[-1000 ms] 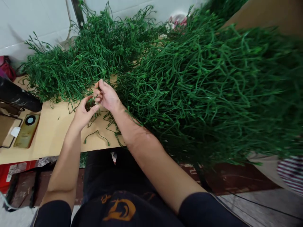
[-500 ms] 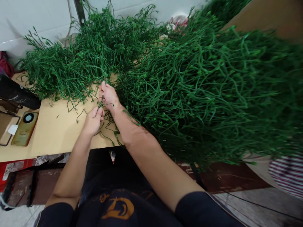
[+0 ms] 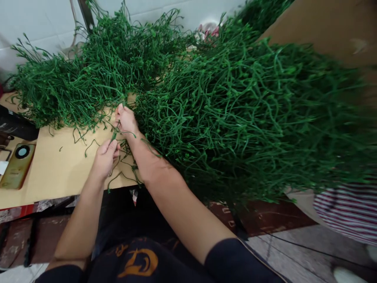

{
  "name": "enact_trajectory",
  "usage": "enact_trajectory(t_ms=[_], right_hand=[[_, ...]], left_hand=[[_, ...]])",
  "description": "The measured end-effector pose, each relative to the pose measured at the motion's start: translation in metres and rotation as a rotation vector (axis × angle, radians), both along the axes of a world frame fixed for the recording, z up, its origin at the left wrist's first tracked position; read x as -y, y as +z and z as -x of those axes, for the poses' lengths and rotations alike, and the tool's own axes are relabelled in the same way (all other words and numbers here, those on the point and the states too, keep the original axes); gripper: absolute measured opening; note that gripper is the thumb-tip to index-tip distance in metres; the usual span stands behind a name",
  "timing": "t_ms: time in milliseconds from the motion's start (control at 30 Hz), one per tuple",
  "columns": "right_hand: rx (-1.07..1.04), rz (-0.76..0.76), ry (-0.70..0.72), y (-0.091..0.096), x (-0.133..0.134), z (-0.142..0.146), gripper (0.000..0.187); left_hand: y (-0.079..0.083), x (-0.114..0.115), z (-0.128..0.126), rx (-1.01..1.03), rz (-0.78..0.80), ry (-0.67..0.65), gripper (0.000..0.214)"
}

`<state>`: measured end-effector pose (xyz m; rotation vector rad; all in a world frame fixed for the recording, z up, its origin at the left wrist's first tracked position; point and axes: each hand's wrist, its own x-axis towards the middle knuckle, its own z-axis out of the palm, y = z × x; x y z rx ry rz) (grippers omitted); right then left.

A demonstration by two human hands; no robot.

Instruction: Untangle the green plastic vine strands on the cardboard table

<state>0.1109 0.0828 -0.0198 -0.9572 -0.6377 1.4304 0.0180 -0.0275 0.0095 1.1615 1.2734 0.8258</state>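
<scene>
My left hand (image 3: pixel 105 158) and my right hand (image 3: pixel 126 120) both pinch a thin green plastic stem (image 3: pixel 115 133) stretched between them over the tan tabletop (image 3: pixel 55 169). The right hand sits at the near edge of a very large heap of green stems (image 3: pixel 241 114) that fills the right half of the view. A second heap of green stems (image 3: pixel 73 82) lies behind and to the left of both hands. A few loose stems (image 3: pixel 123 175) lie on the table under my wrists.
A gold phone (image 3: pixel 17 166) lies at the table's left edge beside a black object (image 3: pixel 14 125). Brown cardboard (image 3: pixel 318 31) stands at the upper right. Striped cloth (image 3: pixel 347 212) shows at the lower right. A white wall is behind the heaps.
My left hand has dropped toward me and closed on the stem, away from the right hand, pulling the stem out between them. The camera has shifted a little to the right.
</scene>
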Motion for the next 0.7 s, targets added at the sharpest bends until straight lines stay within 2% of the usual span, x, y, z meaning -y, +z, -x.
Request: enact_trajectory(t_ms=[100, 233, 300, 433, 567, 633, 700], right_hand=[[-0.102, 0.04, -0.076, 0.002, -0.003, -0.005, 0.042], [-0.17, -0.025, -0.011, 0.007, 0.002, -0.004, 0.028], [-0.159, -0.049, 0.049, 0.008, 0.006, -0.001, 0.024], [-0.094, -0.074, 0.238, 0.011, 0.015, 0.001, 0.029], [-0.056, -0.088, 0.397, 0.016, 0.022, -0.002, 0.017], [-0.039, -0.081, 0.42, 0.017, 0.024, -0.003, 0.009], [-0.037, -0.074, 0.372, 0.016, 0.023, -0.004, 0.009]], left_hand=[[-0.004, -0.022, 0.01, -0.115, -0.101, 0.054, 0.02], [-0.002, -0.046, 0.022, -0.249, -0.232, 0.129, 0.012], [0.001, -0.05, 0.025, -0.257, -0.245, 0.09, 0.015], [0.0, -0.048, 0.03, -0.204, -0.225, -0.035, 0.034], [-0.007, -0.054, 0.035, -0.181, -0.243, 0.006, 0.041], [-0.01, -0.059, 0.037, -0.239, -0.257, 0.026, 0.038], [-0.01, -0.062, 0.042, -0.357, -0.323, 0.036, 0.031]])
